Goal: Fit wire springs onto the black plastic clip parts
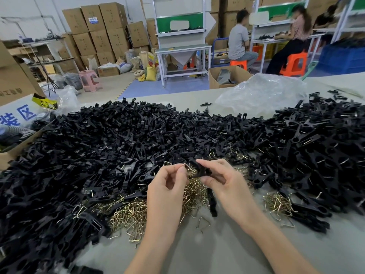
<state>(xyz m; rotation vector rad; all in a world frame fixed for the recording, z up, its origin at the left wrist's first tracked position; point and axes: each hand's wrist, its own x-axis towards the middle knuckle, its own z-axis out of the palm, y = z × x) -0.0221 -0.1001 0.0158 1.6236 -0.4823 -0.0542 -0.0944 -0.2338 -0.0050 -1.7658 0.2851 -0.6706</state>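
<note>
My left hand (167, 184) pinches a brass-coloured wire spring (186, 166) between thumb and forefinger, just above the table. My right hand (221, 178) grips a black plastic clip part (199, 170), its end touching the spring. Beneath both hands lies a heap of loose wire springs (134, 212). A large pile of black clip parts (118, 139) covers the table to the left and behind. A second black pile (316, 155), with wire visible on many pieces, lies to the right.
A crumpled clear plastic bag (260, 93) sits at the back right of the table. Cardboard boxes (11, 151) stand at the left edge. Bare table surface (217, 250) lies between my forearms. People sit at benches far behind.
</note>
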